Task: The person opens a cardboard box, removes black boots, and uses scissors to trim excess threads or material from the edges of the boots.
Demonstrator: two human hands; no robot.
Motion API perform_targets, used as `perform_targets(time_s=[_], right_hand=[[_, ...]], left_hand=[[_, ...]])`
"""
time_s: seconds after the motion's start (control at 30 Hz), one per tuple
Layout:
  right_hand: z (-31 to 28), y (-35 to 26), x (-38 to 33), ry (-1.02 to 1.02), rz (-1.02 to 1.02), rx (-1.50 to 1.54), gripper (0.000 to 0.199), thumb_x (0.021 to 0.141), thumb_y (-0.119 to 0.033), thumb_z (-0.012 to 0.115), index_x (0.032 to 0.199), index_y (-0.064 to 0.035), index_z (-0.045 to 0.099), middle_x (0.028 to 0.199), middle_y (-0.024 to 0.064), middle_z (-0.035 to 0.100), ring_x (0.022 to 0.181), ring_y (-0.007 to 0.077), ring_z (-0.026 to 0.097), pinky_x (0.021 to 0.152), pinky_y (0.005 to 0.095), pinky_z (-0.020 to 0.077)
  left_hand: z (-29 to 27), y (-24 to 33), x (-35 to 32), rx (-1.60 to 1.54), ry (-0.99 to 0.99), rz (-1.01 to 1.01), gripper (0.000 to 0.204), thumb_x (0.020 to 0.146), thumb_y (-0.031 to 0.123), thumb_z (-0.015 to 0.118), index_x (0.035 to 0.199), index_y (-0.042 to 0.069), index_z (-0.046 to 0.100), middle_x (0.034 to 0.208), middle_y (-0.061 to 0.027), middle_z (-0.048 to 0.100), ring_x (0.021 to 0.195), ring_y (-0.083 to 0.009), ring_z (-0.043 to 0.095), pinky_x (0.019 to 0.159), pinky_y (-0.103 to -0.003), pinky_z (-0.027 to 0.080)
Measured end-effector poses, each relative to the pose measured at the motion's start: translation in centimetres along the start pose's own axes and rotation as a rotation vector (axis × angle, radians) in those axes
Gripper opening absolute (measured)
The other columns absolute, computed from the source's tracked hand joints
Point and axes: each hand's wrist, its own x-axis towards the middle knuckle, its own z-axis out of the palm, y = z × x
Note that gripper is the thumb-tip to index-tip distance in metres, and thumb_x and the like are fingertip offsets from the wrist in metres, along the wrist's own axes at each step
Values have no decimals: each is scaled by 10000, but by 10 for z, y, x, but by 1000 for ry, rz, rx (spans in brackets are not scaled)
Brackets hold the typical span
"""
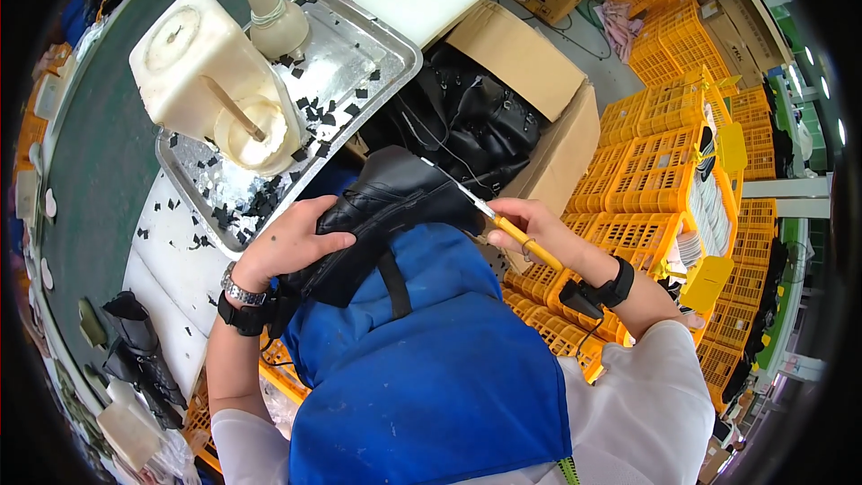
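Observation:
A black leather boot (pixel 395 189) lies across my lap on the blue apron (pixel 422 377). My left hand (pixel 292 241) is wrapped over the boot's near left part, thumb pressed on the leather. In my right hand (pixel 537 232) is a slim tool with a yellow handle (pixel 521 238) and a thin pale tip, pinched between the fingers. Its tip reaches the boot's upper right edge; whether it touches is unclear, and so is the tool's exact kind.
On the left, a metal tray (pixel 355 27) carries a white plastic container (pixel 193 54) with a stick in its opening, a cone-topped bottle (pixel 277 27) and black scraps. Beyond the boot stands a cardboard box (pixel 561 139) of black boots. Yellow crates (pixel 646 171) are stacked at right.

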Motion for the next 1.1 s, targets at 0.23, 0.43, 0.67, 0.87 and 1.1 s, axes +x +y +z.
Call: perform_targets(time_s=[0.23,0.43,0.67,0.87,1.1], right_hand=[[-26,4,38,403,-23,-51,232,790,-126,654,983,-28,569,698,-67,475,613,12,408,535,159,342],[-76,0,93,488,-100,-257,426,739,-142,711,1095,3,526,781,-35,526,672,42,460,591,184,389],[-87,-27,127,457,-240,-96,484,806,-69,580,1248,-20,390,832,34,585,713,82,546,601,203,427],[-33,-62,135,339,-245,383,503,800,-98,609,1234,-66,356,938,66,601,833,119,571,723,258,462],[-26,-57,113,518,-444,160,503,780,-28,623,1202,31,354,925,116,607,866,154,592,781,253,464]], left_hand=[[-8,4,-23,45,65,-16,304,741,180,654,935,-26,546,708,-178,573,646,-280,543,622,-333,428],[-32,36,-119,111,447,-69,352,704,117,685,990,-22,532,708,-172,586,619,-257,567,592,-308,439],[-27,-13,-207,561,1448,-565,402,784,85,591,1145,-30,453,942,-187,607,848,-319,596,725,-339,456],[17,-152,-230,1041,998,-804,562,753,51,566,1236,-102,321,1227,-293,403,1123,-407,412,952,-397,342],[-6,-16,-156,780,1268,-532,244,771,97,601,992,-6,591,925,-147,621,886,-306,582,774,-358,458]])
